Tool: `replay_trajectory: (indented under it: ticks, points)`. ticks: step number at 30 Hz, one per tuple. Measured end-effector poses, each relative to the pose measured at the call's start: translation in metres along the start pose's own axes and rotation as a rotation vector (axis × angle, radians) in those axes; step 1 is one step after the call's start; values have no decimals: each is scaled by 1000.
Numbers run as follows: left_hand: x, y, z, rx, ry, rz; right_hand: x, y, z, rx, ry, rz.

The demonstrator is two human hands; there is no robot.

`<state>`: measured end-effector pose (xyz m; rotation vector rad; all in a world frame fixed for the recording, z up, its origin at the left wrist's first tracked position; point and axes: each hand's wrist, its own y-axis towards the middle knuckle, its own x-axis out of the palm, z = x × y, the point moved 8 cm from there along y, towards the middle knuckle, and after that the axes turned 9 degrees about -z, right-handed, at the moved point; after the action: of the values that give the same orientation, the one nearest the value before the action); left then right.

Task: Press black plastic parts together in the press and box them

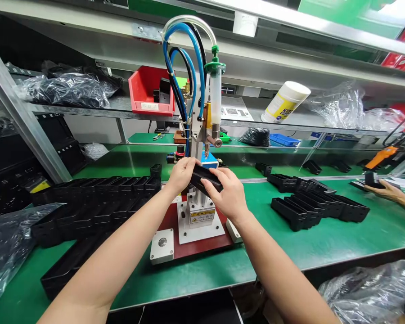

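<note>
Between my two hands is a black plastic housing [205, 176], held tilted in front of a bench press [197, 148]. My left hand [183, 174] grips its left end with the fingers closed. Wrapped round its right end is my right hand [227, 191], thumb on the near side. The metal tip [207, 148] of the press stands just above and behind the housing. Below lies the press's white base plate [202, 231], on a dark red board with a round silver button [162, 242] at its left corner.
Rows of black housings [108, 198] cover the bench at left; more housings [317, 204] lie at right. A co-worker's hand [388, 191] holds a dark part at far right, near an orange electric screwdriver [381, 157]. A red bin [151, 92] sits on the shelf.
</note>
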<state>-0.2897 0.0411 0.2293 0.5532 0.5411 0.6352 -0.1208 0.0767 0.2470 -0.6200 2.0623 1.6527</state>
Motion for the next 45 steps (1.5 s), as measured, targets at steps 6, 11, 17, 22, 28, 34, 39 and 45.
replay_trajectory:
  ticks: [6,11,17,22,28,34,39,45]
  points:
    - [10,5,-9,-55,-130,-117,1,-4,-6,-57,192,87]
    - [12,8,-9,-55,-190,-123,3,-3,-6,-71,310,131]
    - [13,5,-13,-32,-215,-76,5,-8,-1,-81,331,201]
    - [14,4,-13,-8,-261,-60,7,-7,-2,-112,328,178]
    - [15,9,-13,-85,-170,-131,7,-4,-1,-37,312,170]
    - [17,12,-16,-131,-199,-151,9,-6,0,-8,343,176]
    - [17,5,-19,-143,-322,-103,11,-7,1,-16,377,175]
    - [21,-7,-25,-166,-503,-47,10,-26,10,73,291,116]
